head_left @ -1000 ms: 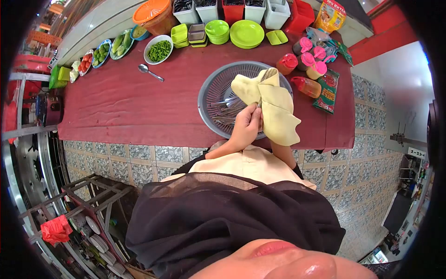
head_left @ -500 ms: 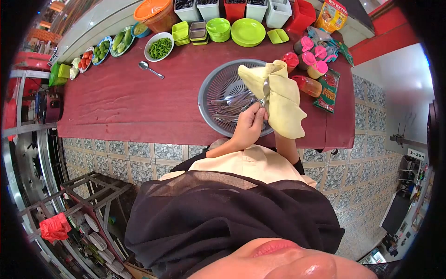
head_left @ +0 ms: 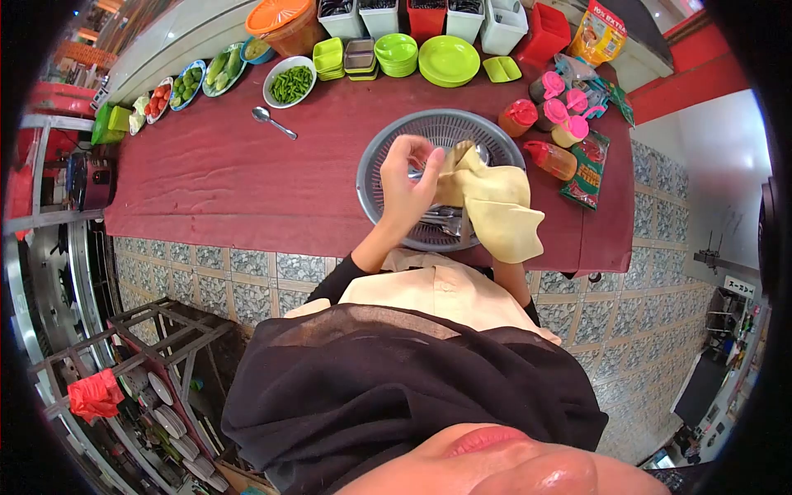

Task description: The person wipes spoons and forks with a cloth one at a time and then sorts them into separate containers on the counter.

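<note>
A grey plastic basket (head_left: 370, 200) on the table holds several metal spoons and forks (head_left: 443, 219). Above its left side is my left hand (head_left: 407, 186), raised, its fingers curved and the thumb apart, with nothing seen in it. A pale yellow cloth (head_left: 499, 202) hangs in folds over the basket's right side. My right hand is beneath that cloth and holds it; only the wrist (head_left: 511, 277) shows below. Whether a piece of cutlery is wrapped in the cloth cannot be seen.
A lone spoon (head_left: 274, 122) lies on the red-covered table (head_left: 239, 181). Along the back stand a bowl of green chillies (head_left: 290, 83), green plates (head_left: 449, 61) and an orange-lidded tub (head_left: 285, 29). Sauce bottles (head_left: 551, 159) and a green packet (head_left: 587, 169) are at right.
My left hand has let go of the utensil held at the cloth and moved left, its fingers parting. The cloth has dropped lower over the basket and folded differently.
</note>
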Demonstrator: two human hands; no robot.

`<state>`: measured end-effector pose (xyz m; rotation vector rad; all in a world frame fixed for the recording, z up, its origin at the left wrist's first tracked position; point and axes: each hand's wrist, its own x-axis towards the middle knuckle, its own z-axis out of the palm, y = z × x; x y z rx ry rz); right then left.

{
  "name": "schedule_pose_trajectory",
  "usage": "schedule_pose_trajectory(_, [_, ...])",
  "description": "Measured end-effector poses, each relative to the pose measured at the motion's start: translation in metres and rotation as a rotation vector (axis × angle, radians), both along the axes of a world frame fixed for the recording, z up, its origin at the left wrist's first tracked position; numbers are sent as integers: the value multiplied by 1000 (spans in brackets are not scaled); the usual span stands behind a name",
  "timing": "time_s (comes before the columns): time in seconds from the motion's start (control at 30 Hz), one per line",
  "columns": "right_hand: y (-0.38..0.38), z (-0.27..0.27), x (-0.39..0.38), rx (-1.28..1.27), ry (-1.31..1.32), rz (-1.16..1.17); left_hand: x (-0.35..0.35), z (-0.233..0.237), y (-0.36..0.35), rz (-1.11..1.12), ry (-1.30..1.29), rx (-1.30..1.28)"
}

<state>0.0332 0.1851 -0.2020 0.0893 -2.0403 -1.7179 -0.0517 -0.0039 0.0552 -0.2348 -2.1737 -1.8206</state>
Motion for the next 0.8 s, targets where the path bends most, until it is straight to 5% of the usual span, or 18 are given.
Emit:
schedule_pose_trajectory(0.03, [-6, -14, 0, 199, 88, -9, -8, 5, 1, -28, 9, 29])
schedule_pose_trajectory(0.07, [-22, -12, -3, -452, 45, 187, -15, 3, 1, -104, -43, 30])
schedule_pose_trajectory(0.13, [-4, 5, -2, 157, -63, 130, -29, -5, 0, -258, -147, 38])
schedule_pose_trajectory(0.17, [-7, 11, -7, 133, -81, 132, -36, -4, -2, -288, -186, 27])
schedule_pose_trajectory(0.2, [-10, 16, -11, -177, -142, 164, -43, -1, -5, -318, -226, 15])
schedule_pose_trajectory(0.27, [-15, 35, -19, -1274, -339, 355, -58, 4, -10, -363, -283, 85])
schedule_pose_trajectory(0.37, [-18, 70, -32, -1910, -390, 366, -94, 7, -20, -341, -242, 264])
schedule_pose_trajectory(0.63, [0, 91, -27, -2066, -265, 347, -192, 52, -22, -101, -161, 354])
schedule_pose_trajectory(0.8, [4, 97, -21, -2126, -258, 284, -285, 56, -12, 19, 346, 314])
